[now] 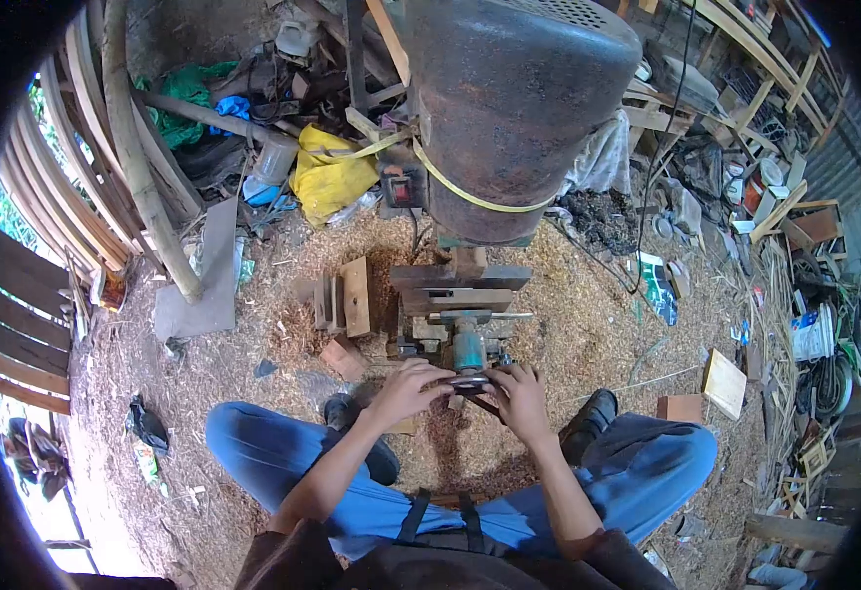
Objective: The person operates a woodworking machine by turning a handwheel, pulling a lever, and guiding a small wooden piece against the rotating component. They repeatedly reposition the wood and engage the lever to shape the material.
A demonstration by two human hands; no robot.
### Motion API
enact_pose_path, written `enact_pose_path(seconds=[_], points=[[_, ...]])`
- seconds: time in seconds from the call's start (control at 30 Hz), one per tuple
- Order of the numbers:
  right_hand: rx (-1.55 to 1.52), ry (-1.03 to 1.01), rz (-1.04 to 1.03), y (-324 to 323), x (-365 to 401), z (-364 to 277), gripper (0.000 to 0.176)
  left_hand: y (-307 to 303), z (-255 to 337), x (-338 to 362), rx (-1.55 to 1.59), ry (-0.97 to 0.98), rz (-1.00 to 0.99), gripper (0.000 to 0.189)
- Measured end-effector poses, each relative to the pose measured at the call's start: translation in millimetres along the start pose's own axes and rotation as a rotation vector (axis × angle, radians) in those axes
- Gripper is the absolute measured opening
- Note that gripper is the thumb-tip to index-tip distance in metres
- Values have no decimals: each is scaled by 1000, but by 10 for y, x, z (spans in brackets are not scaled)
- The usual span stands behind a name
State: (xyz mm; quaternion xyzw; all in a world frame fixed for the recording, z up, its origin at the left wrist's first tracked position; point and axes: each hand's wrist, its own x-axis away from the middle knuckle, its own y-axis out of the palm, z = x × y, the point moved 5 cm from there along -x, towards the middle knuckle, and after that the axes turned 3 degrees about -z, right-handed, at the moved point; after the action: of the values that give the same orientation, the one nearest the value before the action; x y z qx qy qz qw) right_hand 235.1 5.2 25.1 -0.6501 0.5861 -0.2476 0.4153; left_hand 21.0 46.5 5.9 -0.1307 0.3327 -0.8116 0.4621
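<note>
My left hand [413,390] curls its fingers at the left rim of a dark, shiny handwheel [469,381]. On the opposite rim, my right hand [521,401] has its fingers bent around the edge. The wheel sits at the near end of a teal metal cylinder [467,348], part of a machine between my knees. Beyond the cylinder, wooden blocks [455,300] and a thin metal bar lie across the machine. My fingers partly cover the wheel.
A large rusty machine housing [509,108] with a yellow strap rises just ahead. Its red switch [403,189] faces me. Wood blocks [356,295] stand left of the machine, and a pale board [724,383] lies at right. Wood shavings cover the floor; a bamboo pole [135,147] leans at left.
</note>
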Motion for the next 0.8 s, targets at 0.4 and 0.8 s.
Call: enact_pose_path(seconds=[0.4,0.8], points=[[-38,-110,62,36,-147,-283,31,-55,55,40,-24,-40,-92,39],[-54,-126,-2,231,-225,-453,23,142,-388,105,-176,12,-199,38]])
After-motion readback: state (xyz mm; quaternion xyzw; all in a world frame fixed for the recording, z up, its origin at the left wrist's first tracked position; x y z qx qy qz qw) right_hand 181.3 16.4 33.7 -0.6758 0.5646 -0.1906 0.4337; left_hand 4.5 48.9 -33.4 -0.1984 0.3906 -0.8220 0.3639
